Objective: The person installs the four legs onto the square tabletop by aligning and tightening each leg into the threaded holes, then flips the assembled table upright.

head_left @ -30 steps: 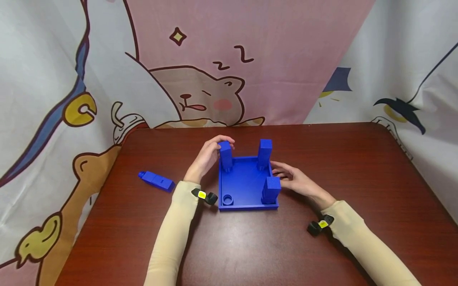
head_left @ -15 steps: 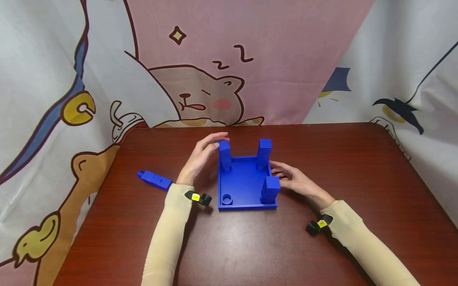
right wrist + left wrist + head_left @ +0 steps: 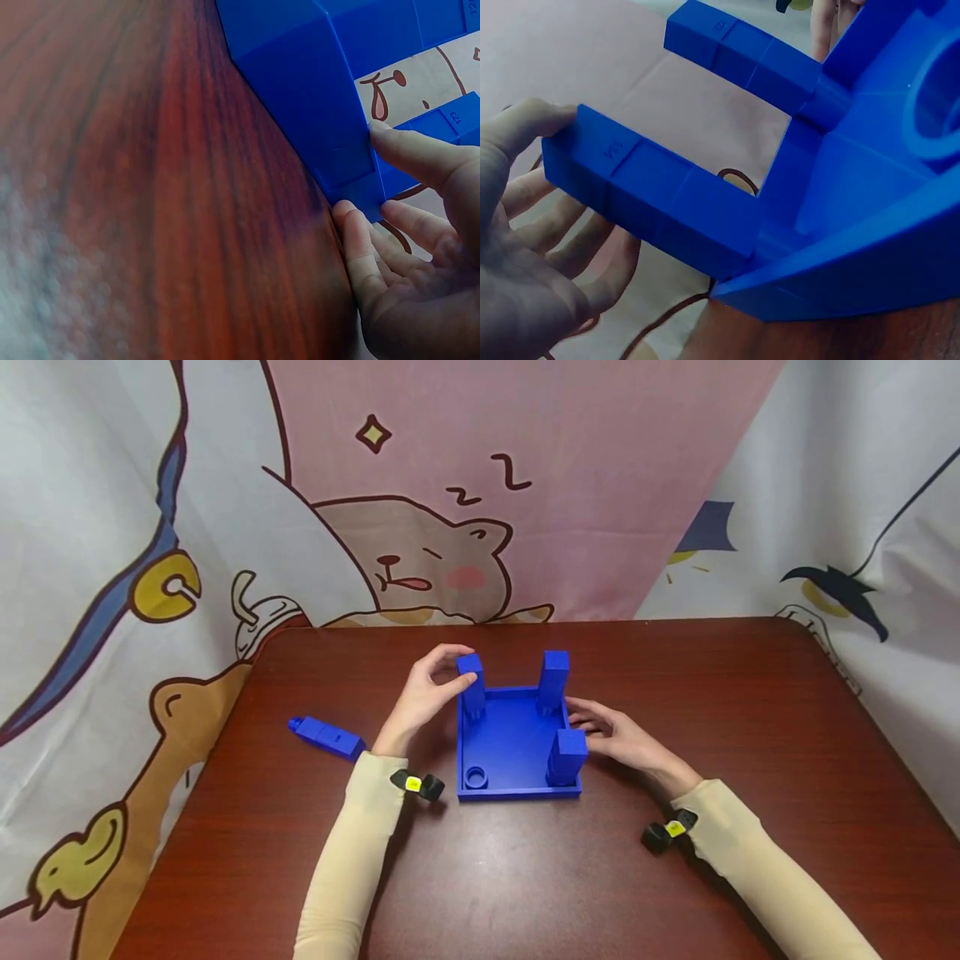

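Observation:
A square blue base (image 3: 513,746) with a raised rim lies on the table. Upright blue posts stand at three corners: back left (image 3: 472,693), back right (image 3: 553,681) and front right (image 3: 567,758). A round socket (image 3: 476,777) occupies the front-left corner. My left hand (image 3: 426,695) pinches the top of the back-left post, thumb on the near side and fingers behind. In the left wrist view, that post (image 3: 649,191) shows segments and a small raised number. My right hand (image 3: 427,247) rests its thumb and fingertips against the base's right wall (image 3: 307,112).
A loose blue post (image 3: 327,738) with a narrower end lies on the brown table (image 3: 510,877), left of my left forearm. A cartoon-printed curtain (image 3: 570,485) hangs behind the table. Each wrist carries a small black camera.
My left hand shifted left, its fingers loosening at the back-left post, and now its thumb has come round to pinch the post's near side. My right hand has stayed put.

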Available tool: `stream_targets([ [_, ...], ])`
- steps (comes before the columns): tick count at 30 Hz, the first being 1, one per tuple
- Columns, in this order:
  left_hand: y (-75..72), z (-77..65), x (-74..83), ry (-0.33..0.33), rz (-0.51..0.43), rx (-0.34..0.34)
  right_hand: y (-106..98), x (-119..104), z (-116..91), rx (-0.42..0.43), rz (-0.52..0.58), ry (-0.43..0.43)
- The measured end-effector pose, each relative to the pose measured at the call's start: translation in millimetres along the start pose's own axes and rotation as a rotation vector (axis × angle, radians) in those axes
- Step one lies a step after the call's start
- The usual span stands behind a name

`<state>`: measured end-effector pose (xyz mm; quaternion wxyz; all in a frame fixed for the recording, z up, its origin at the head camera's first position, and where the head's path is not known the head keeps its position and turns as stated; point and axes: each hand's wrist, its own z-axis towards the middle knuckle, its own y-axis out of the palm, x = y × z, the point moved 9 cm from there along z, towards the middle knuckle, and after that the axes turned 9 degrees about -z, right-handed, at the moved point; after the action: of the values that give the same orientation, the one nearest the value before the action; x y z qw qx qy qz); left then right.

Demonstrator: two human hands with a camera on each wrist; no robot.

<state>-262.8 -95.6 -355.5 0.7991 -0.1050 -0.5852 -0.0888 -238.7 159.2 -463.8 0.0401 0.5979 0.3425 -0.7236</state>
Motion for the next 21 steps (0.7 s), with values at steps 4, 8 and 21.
stream_targets([
  [4,-5.9,4.7,-27.3,-0.03,-0.077,0.0,0.1,0.5,-0.1,0.001,-0.002,0.004],
  [8,-1.6,8.4,-47.8,-0.08,-0.255,-0.066,-0.2,-0.9,-0.5,-0.002,-0.006,0.001],
  [21,18.4,20.7,-57.5,-0.105,-0.604,-0.157,-0.6,-0.5,-0.2,0.004,0.007,0.001],
])
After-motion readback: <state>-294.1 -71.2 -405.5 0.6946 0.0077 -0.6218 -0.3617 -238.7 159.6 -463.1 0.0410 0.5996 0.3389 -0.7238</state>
